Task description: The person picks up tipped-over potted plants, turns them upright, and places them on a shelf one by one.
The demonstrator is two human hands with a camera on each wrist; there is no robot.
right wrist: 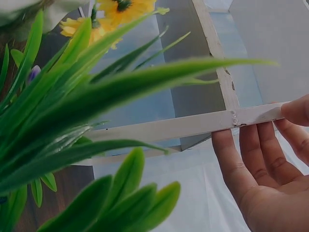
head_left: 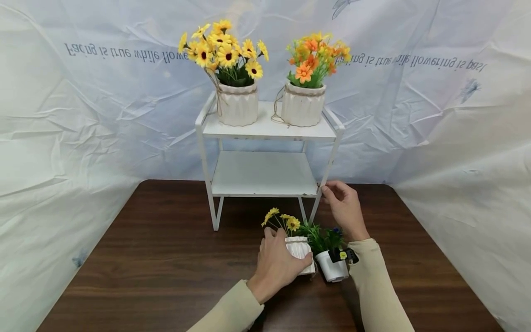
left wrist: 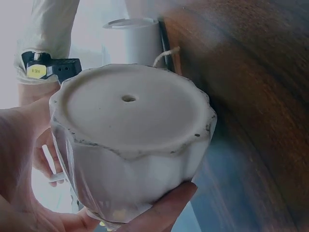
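Note:
My left hand (head_left: 275,262) grips a white ribbed flowerpot (head_left: 297,250) with yellow flowers (head_left: 292,224), low in front of a white two-tier shelf (head_left: 265,173). In the left wrist view, the pot's underside (left wrist: 128,118) faces the camera and shows a small drain hole, with fingers and thumb around its side. My right hand (head_left: 345,208) pinches the shelf's right front leg (right wrist: 188,124) near the lower tier, its thumb on one side and fingers on the other. Below the right wrist, a small white pot (head_left: 333,268) with green leaves (right wrist: 116,101) leans to one side.
On the shelf's top tier stand a white pot (head_left: 238,107) of yellow daisies at left and another white pot (head_left: 303,108) of orange and yellow flowers at right. The shelf stands on a dark wooden table (head_left: 166,267), with printed cloth (head_left: 124,101) behind and beside it.

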